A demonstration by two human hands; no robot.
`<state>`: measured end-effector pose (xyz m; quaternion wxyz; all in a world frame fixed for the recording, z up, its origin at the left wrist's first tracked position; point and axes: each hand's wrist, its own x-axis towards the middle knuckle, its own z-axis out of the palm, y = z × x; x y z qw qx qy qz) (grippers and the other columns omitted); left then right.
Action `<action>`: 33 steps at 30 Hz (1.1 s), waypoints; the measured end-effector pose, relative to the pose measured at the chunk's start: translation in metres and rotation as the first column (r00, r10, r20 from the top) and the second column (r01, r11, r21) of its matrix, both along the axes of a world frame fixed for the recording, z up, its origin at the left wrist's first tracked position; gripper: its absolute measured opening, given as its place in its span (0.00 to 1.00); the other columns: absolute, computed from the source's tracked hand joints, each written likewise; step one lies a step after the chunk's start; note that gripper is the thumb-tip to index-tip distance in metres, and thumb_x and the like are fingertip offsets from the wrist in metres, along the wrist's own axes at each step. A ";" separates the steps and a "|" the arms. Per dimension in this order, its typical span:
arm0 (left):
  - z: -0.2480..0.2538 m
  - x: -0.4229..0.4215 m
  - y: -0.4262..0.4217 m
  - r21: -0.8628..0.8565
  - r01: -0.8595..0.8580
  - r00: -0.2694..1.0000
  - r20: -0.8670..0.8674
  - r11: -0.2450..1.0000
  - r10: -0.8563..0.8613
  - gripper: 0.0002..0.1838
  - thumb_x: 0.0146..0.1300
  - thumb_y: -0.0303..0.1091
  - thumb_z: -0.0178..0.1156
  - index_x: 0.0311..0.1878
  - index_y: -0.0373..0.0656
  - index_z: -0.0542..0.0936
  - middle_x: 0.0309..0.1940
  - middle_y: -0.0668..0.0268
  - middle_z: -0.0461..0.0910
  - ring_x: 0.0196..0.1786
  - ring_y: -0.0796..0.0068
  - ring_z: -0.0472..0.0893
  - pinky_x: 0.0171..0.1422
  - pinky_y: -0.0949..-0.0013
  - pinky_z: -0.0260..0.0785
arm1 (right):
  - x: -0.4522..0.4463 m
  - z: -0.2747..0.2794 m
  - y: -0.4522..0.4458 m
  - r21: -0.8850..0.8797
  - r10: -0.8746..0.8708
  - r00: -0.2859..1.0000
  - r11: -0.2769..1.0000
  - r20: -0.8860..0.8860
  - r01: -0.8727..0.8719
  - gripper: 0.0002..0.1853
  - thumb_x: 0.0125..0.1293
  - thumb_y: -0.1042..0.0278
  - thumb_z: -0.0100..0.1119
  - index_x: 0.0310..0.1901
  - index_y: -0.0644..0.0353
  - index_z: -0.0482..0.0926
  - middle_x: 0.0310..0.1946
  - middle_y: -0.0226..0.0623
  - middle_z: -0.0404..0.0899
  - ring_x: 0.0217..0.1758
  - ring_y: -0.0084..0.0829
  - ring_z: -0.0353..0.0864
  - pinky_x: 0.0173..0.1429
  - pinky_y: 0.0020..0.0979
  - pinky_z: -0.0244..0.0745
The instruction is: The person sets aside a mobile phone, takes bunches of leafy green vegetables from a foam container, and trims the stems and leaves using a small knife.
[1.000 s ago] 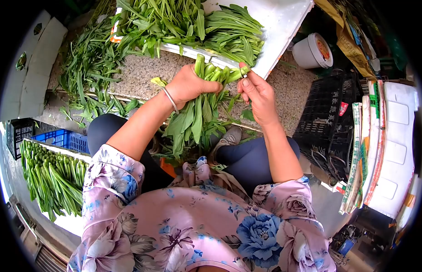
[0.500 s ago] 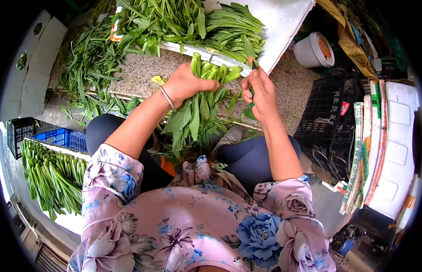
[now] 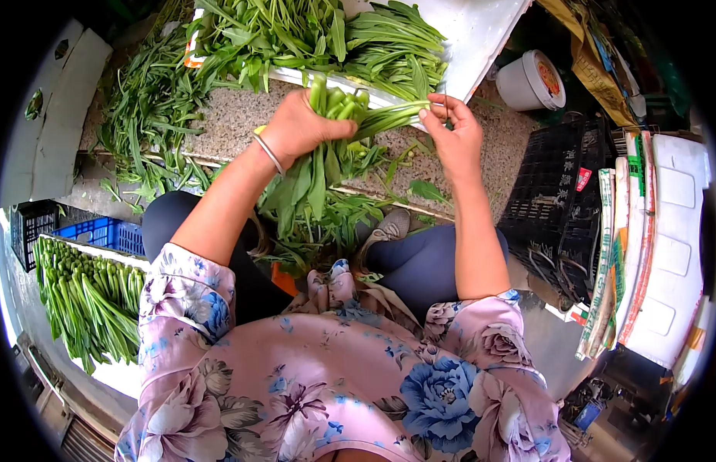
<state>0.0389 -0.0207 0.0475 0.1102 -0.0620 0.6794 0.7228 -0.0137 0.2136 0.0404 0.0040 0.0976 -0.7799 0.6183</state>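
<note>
My left hand (image 3: 300,127) is closed round a bunch of leafy greens (image 3: 305,189), its thick pale-green stems pointing up past the thumb and its leaves hanging below. My right hand (image 3: 458,142) pinches the ends of a few thin green stems (image 3: 392,117) that reach across from the bunch. No knife shows in that hand now; its palm is partly hidden. Just beyond both hands, more long-leaved greens (image 3: 392,46) lie in heaps on a white foam box (image 3: 469,38).
Loose leaves (image 3: 154,104) cover the speckled stone ledge (image 3: 246,123) at left. Trimmed stalks (image 3: 88,296) fill a box beside a blue crate (image 3: 104,233). On the right stand a white bucket (image 3: 519,83), black crates (image 3: 554,192) and stacked foam lids (image 3: 669,246).
The small green-handled knife seen in my right hand is no longer visible, and that hand now pinches stem ends. My left hand has shifted slightly up and left with the bunch.
</note>
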 end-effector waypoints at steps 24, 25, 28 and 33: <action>0.006 -0.004 -0.031 -0.169 -0.186 0.979 -0.112 0.968 0.169 0.16 0.41 0.30 0.69 0.35 0.35 0.79 0.27 0.66 0.80 0.26 0.78 0.77 0.33 0.73 0.72 | -0.019 0.010 0.038 -0.142 -0.137 0.912 0.968 0.386 0.206 0.11 0.54 0.70 0.66 0.37 0.66 0.78 0.27 0.29 0.76 0.25 0.16 0.72 0.21 0.17 0.59; 0.005 -0.005 -0.032 -0.170 -0.187 0.979 -0.112 0.968 0.169 0.16 0.41 0.30 0.69 0.35 0.35 0.79 0.27 0.66 0.80 0.26 0.78 0.77 0.33 0.73 0.72 | -0.019 0.008 0.038 -0.163 -0.132 0.907 0.964 0.400 0.212 0.11 0.54 0.70 0.66 0.36 0.65 0.78 0.27 0.29 0.77 0.25 0.16 0.73 0.20 0.17 0.59; -0.001 -0.008 -0.031 -0.206 -0.180 0.980 -0.125 0.962 0.156 0.16 0.41 0.31 0.70 0.35 0.35 0.79 0.27 0.66 0.80 0.26 0.78 0.77 0.34 0.73 0.72 | -0.020 0.005 0.037 -0.195 -0.119 0.901 0.956 0.417 0.217 0.12 0.53 0.69 0.67 0.37 0.65 0.78 0.27 0.29 0.77 0.26 0.17 0.74 0.20 0.17 0.59; -0.003 -0.006 -0.024 -0.219 -0.120 0.992 -0.052 0.968 0.111 0.16 0.44 0.31 0.70 0.37 0.40 0.79 0.30 0.67 0.80 0.31 0.77 0.79 0.40 0.71 0.73 | -0.016 0.004 0.030 -0.116 -0.108 0.901 0.978 0.421 0.171 0.14 0.53 0.69 0.67 0.39 0.65 0.78 0.27 0.30 0.78 0.26 0.17 0.74 0.20 0.16 0.59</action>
